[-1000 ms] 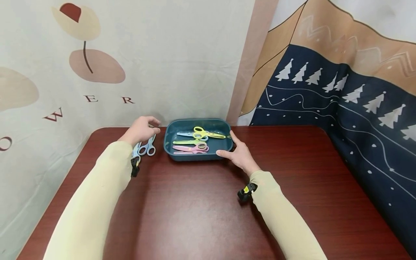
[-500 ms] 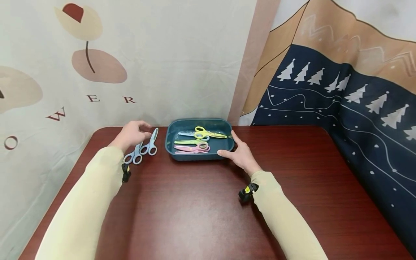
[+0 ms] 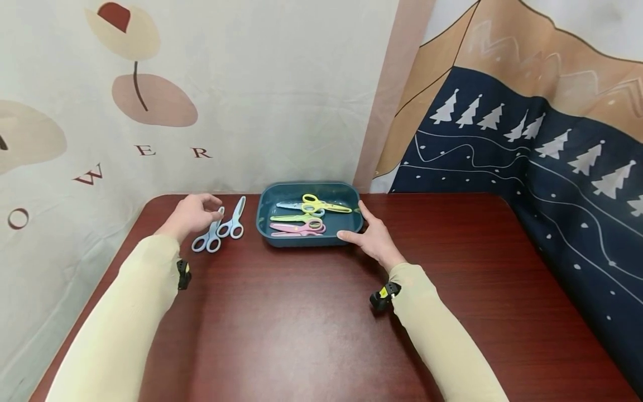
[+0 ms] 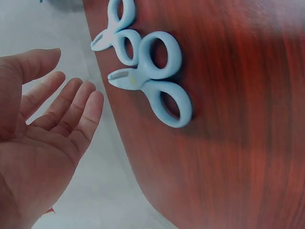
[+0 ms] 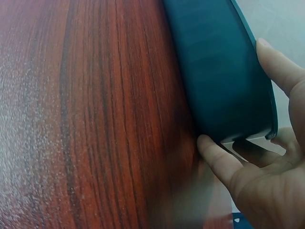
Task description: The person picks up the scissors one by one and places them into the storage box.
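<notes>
My left hand point(image 3: 193, 215), its fingers relaxed and holding nothing, hovers just left of two pairs of light blue scissors. The nearer scissors point(image 3: 213, 230) lie beside the farther scissors point(image 3: 233, 222), left of a dark teal plastic bin point(image 3: 311, 242). In the left wrist view, the palm and fingers point(image 4: 57, 112) are apart from the scissors' handles. At the bin's right end, my right hand point(image 3: 373, 237) grips it, thumb on the rim and fingers against the end wall. Inside the bin lie yellow scissors point(image 3: 334, 209), green scissors point(image 3: 288, 218), pink scissors point(image 3: 293, 228) and blue scissors point(image 3: 288, 206), partly overlapping.
The dark red wooden table point(image 3: 281, 324) carries the bin near its back edge. Right behind that edge hangs a pale printed cloth point(image 3: 281, 100). A navy cloth with white trees point(image 3: 467, 145) hangs along the right side.
My left hand has moved left, away from the bin, uncovering both pairs of light blue scissors on the table. The right hand stays on the bin.
</notes>
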Available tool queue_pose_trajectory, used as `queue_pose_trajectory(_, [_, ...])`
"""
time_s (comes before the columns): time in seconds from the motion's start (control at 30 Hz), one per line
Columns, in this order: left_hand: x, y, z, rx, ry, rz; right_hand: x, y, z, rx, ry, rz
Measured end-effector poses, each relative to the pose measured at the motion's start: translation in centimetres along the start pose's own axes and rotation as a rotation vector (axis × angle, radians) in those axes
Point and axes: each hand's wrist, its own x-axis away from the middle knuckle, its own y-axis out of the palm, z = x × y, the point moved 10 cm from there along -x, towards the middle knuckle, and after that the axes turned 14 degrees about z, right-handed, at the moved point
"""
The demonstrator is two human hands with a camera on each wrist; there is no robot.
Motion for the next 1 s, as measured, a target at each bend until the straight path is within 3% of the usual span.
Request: queue_pose_trajectory(1.0, [2.7, 1.1, -4.9, -0.021, -0.079, -0.006, 0.0, 0.0, 0.0, 0.005, -0.017, -0.003])
